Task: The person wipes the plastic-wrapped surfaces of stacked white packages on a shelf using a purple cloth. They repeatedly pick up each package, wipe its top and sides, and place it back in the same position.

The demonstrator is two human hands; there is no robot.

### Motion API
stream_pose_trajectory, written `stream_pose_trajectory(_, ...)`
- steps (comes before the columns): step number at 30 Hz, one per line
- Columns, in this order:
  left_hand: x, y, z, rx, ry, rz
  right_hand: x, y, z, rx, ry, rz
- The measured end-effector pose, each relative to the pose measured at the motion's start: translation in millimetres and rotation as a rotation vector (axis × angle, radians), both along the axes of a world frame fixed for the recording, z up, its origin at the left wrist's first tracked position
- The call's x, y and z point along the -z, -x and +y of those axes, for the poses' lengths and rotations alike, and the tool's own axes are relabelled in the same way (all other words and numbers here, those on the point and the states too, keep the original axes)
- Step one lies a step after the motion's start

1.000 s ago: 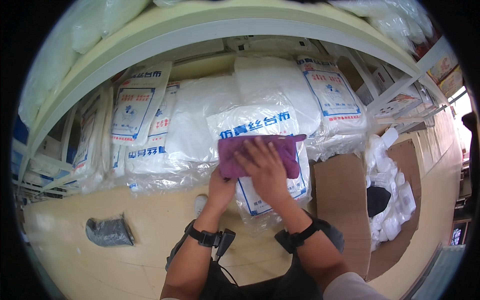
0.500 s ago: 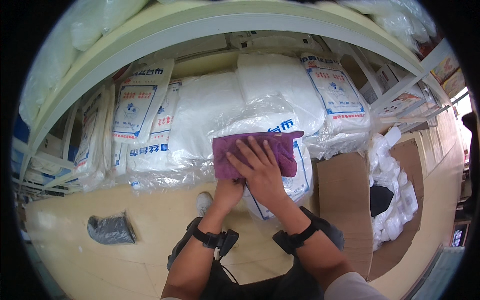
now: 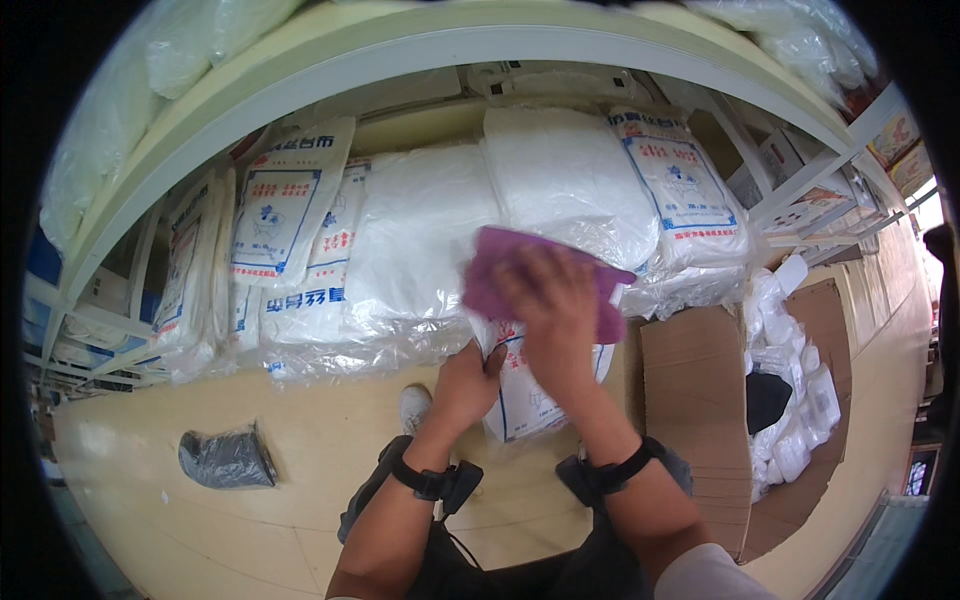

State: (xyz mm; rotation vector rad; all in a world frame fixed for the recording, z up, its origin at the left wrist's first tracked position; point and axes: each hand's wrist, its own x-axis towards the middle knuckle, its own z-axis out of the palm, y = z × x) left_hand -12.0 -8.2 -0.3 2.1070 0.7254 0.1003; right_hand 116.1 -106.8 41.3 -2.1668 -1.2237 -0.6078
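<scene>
My right hand [image 3: 555, 315] lies over a folded purple cloth [image 3: 490, 262]. Its blurred fingers appear bent onto the cloth, which covers the upper part of a plastic bag [image 3: 535, 400] with blue and red print. Closer to me, my left hand [image 3: 465, 392] pinches the left edge of this bag between thumb and fingers. The bag hangs down past the front of the stacked packages. Behind the cloth, white plastic-wrapped packages [image 3: 425, 230] lie side by side on a low shelf.
A pale shelf beam [image 3: 480, 45] arches above the packages. To the right stands an open cardboard box [image 3: 695, 410] of white plastic bundles [image 3: 790, 400] and a black item [image 3: 767, 402]. A dark plastic-wrapped package [image 3: 227, 457] lies on the floor at left.
My right hand and the purple cloth have moved right and slightly away, with the cloth turned. My left hand now shows beside the bag's edge, no longer partly under the cloth.
</scene>
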Motion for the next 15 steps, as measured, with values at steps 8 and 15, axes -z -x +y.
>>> stream_pose_trajectory(8,28,6,10,-0.135,0.493,-0.135,2,-42,-22,0.451,0.191,0.065)
stream_pose_trajectory(15,7,8,31,-0.155,0.62,-0.293,9,-76,-62,0.634,-0.062,0.199)
